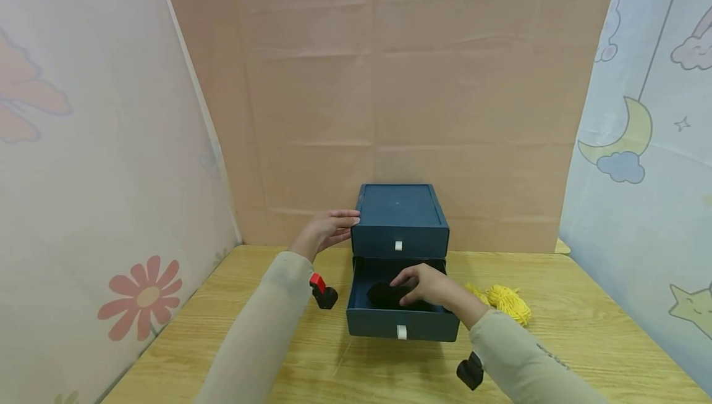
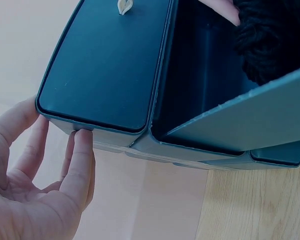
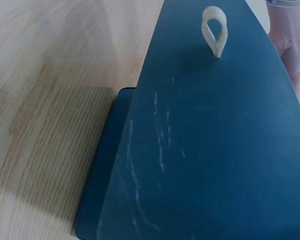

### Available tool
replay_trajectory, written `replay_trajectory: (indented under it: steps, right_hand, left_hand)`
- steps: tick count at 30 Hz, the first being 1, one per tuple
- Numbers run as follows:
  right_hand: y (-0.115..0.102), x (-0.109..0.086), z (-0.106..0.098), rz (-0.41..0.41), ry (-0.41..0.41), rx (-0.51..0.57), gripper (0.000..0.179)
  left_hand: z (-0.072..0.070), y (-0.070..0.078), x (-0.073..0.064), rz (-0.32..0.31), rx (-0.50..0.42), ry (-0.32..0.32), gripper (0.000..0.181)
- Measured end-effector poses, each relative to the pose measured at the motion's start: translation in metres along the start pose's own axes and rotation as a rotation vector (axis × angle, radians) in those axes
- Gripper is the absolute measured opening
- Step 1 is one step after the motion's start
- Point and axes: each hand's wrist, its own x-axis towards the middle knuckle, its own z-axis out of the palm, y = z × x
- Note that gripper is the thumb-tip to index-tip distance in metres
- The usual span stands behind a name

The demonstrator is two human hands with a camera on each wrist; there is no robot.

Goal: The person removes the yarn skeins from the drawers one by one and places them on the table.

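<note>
A dark blue drawer unit point(image 1: 400, 206) stands on the table, its upper drawer closed and the drawer below point(image 1: 367, 324) pulled out. My left hand point(image 1: 328, 228) touches the unit's left side near the top; in the left wrist view its fingers point(image 2: 82, 160) lie fairly straight against the side wall. Inside the pulled-out drawer is a bundle of black yarn point(image 2: 270, 40). My right hand point(image 1: 425, 283) reaches in over it, thumb and forefinger spread apart at the yarn. The right wrist view shows the drawer front with its white loop pull point(image 3: 215, 32); the right hand is hidden there.
Yellow yarn point(image 1: 508, 304) lies on the wooden table point(image 1: 222, 342), right of the drawer unit and partly behind my right forearm. Another closed drawer point(image 3: 107, 160) shows beneath the pulled-out one. A brown backdrop point(image 1: 306, 113) rises behind, with patterned cloths at both sides.
</note>
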Motion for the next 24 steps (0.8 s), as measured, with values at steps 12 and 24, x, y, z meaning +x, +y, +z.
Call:
replay_trajectory:
  steps: [12,24]
  right_hand:
    - [-0.002,-0.004,0.001,-0.013,0.088,-0.083,0.025]
    - [-0.014,-0.021,-0.019,-0.153,0.148,0.036,0.024]
  left_hand:
    - [0.001,0.001,-0.001,0.005,0.014,0.014,0.028]
    - [0.0,0.001,-0.001,0.007,0.011,0.013,0.029]
